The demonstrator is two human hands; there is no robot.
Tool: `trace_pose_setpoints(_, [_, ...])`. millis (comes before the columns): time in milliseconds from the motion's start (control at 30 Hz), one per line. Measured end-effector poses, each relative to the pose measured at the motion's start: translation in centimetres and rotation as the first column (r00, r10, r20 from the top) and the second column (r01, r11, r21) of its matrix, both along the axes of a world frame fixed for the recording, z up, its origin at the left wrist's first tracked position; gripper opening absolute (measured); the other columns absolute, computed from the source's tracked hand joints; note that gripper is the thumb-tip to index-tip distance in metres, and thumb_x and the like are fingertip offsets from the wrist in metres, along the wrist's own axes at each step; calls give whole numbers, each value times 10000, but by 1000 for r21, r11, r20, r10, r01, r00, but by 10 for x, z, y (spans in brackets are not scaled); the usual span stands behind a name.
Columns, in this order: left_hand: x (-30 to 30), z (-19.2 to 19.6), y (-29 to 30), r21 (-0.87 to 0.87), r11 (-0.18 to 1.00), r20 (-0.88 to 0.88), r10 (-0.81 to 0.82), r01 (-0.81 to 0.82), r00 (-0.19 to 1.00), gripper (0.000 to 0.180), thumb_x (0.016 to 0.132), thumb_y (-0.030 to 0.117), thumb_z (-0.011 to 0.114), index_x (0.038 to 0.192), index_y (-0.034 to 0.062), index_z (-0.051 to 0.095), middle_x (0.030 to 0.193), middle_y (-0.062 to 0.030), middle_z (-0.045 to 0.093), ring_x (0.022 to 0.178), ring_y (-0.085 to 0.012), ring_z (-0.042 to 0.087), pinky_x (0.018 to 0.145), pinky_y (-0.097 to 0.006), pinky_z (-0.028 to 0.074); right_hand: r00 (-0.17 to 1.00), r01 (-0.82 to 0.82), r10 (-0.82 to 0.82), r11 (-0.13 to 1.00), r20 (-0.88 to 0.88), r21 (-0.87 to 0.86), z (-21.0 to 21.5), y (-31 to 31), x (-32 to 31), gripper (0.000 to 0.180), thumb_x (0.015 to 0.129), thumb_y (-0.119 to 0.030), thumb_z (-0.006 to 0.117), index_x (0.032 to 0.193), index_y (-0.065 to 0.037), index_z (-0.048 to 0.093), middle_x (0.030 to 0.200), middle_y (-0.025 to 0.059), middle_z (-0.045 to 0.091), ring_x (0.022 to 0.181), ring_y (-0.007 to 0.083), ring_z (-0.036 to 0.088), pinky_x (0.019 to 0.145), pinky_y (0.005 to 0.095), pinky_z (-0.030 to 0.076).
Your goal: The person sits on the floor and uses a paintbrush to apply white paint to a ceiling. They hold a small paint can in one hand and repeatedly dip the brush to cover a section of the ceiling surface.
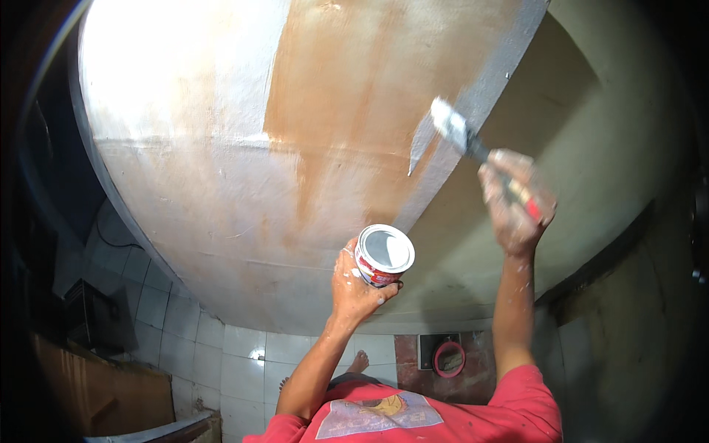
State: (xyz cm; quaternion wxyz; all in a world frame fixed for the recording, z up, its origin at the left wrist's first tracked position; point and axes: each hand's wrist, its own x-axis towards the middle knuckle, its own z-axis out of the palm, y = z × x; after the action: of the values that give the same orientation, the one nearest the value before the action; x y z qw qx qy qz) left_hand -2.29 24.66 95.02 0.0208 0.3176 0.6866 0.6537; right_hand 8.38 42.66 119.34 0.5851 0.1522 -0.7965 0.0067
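My left hand (353, 289) is wrapped round a paint can (380, 277) with a white rim and a red label. The can has no lid on, and white paint smears mark my fingers. In my right hand (519, 196), raised higher, is a paintbrush (473, 140) with a dark ferrule, held by its handle. Its bristles, coated white, are near a fresh pale strip on the wall (347, 111); I cannot tell whether they touch it. Orange-brown patches show on the wall beside whiter painted areas.
Light floor tiles (244, 354) run along the wall's foot, where my bare foot (359, 362) shows. A pink-rimmed bucket (449, 359) stands on reddish tiles. At the lower left are a dark box-like object (92, 317) and a brown wooden piece of furniture (111, 384).
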Motion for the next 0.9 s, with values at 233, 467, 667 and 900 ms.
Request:
trace_pose_setpoints(233, [-6,-46,6,-52,998,21,-27,28,999,1132,608,266,1075,1560,-8,527,1415,-211,673,1356,-414,649,1176,-510,529,861,61,-22,996,507,-60,-115,-14,2,174,843,25,909,993,-4,826,1014,143,828,886,336,823,776,423,678])
trace_pose_setpoints(467, [-6,-58,0,-121,991,35,-51,55,998,1121,611,271,1076,1551,7,524,1408,-218,665,1361,-441,635,1168,-535,524,972,163,-190,970,141,182,2,-15,-14,276,849,18,885,1122,-17,857,1039,116,802,909,298,805,737,420,666])
trace_pose_setpoints(667, [-13,-69,-1,-66,995,80,-68,74,994,1134,604,280,1081,1552,5,522,1414,-231,680,1361,-441,644,1173,-528,529,919,350,-393,815,-3,461,-53,-16,-27,377,849,-63,895,1220,-10,855,1152,188,765,932,351,780,746,434,666])
trace_pose_setpoints(900, [-21,-100,2,-163,986,59,-17,26,998,1201,589,303,1087,1580,-24,494,1441,-247,683,1384,-446,647,1192,-524,528,900,201,-329,896,288,396,-183,-32,-10,370,864,-115,795,1224,-42,838,1143,251,780,919,326,788,783,410,663])
